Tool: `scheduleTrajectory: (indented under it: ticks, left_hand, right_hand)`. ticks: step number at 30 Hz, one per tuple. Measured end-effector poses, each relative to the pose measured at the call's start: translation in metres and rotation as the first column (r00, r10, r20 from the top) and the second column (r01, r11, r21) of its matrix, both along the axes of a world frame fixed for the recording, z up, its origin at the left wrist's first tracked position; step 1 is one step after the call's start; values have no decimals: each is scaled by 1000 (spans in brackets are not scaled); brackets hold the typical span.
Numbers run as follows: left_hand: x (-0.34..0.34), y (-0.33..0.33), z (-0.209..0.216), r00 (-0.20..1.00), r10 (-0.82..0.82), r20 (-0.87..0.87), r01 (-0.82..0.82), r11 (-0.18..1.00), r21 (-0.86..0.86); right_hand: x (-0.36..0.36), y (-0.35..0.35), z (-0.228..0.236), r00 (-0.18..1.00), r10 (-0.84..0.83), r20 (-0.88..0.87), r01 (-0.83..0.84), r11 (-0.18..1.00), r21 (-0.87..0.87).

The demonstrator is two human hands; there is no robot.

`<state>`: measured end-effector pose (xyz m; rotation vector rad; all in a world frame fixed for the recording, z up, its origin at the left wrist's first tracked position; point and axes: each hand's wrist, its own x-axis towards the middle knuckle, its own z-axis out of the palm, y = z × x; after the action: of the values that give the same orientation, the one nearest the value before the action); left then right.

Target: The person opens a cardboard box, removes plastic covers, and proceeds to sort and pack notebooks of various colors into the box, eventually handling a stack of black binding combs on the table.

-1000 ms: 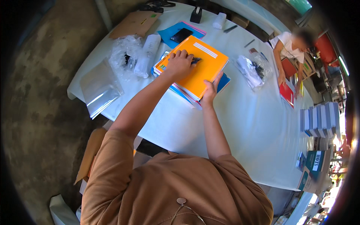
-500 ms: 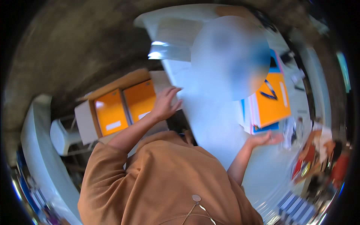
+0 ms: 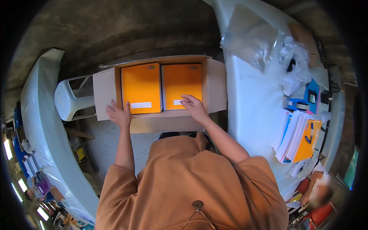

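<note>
In front of me an open cardboard box (image 3: 216, 86) holds two orange spiral notebooks side by side, the left notebook (image 3: 140, 88) and the right notebook (image 3: 181, 81). Each has a white label near its lower edge. My left hand (image 3: 119, 114) rests with fingers spread at the box's left flap, beside the left notebook's lower corner. Over the lower part of the right notebook is my right hand (image 3: 194, 107), its fingers extended and apart near the label. Whether its fingertips touch the cover I cannot tell. Neither hand holds anything.
A white-covered table (image 3: 249, 111) runs along my right, bearing a notebook stack (image 3: 295, 136), clear plastic sleeves (image 3: 251, 36) and a crumpled plastic bag (image 3: 293, 63). Left of the box stands a white plastic stool (image 3: 69, 99), with another covered table (image 3: 42, 119) beyond it. People sit at the lower right.
My view has turned left toward the box. My right hand has left the table and come over the right notebook; my left hand has shifted to the box's left side.
</note>
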<state>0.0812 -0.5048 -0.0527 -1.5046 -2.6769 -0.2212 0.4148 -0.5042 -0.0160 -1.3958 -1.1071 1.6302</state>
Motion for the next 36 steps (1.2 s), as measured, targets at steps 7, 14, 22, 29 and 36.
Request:
scheduleTrajectory:
  ticks: [7,14,22,29,36]
  left_hand:
    - [0,21,-25,995,79,-57,-84,993,-89]
    - [-7,19,-32,998,42,-46,-44,998,-48]
    - [-7,18,-26,999,21,-46,-22,1000,-17]
    - [-1,26,-22,1000,15,-13,-16,1000,-14]
    - [-1,26,-19,999,9,51,-8,1000,-24]
  right_hand:
    - [-37,123,-94,583,9,812,-303,930,207]
    - [-29,218,-118,390,427,816,-656,751,-80]
    - [-48,253,-87,340,765,547,-521,637,-568]
    - [-48,237,-67,209,861,465,-519,500,-693]
    - [-41,203,-40,85,806,586,-711,461,-531]
